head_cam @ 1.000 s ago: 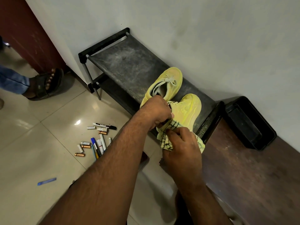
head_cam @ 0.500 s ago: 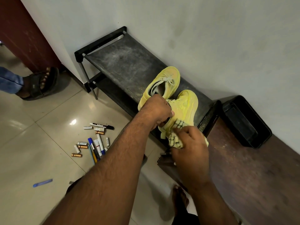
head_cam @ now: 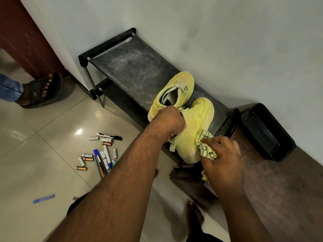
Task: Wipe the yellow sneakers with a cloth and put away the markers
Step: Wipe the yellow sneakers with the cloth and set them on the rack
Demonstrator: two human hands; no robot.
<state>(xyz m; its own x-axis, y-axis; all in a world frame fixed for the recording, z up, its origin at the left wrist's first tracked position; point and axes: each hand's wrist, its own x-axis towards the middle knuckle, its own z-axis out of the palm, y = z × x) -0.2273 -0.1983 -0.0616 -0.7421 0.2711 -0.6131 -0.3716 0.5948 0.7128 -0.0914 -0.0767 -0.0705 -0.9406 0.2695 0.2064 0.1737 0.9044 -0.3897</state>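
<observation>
on the black rack (head_cam: 132, 70), near sneaker (head_cam: 192, 130) lying heel toward the body, toe toward the wall; gripped at the collar by the left hand (head_cam: 170, 122). right hand (head_cam: 221, 154) pinching the cloth (head_cam: 205, 145) against its right flank; markers (head_cam: 104, 154) down-left on the floor, nearer the left hand.

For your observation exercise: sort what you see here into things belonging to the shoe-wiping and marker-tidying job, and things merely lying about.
Belonging: near sneaker, far sneaker, cloth, markers, left hand, right hand.

Lying about: batteries, blue strip, black tray.
</observation>
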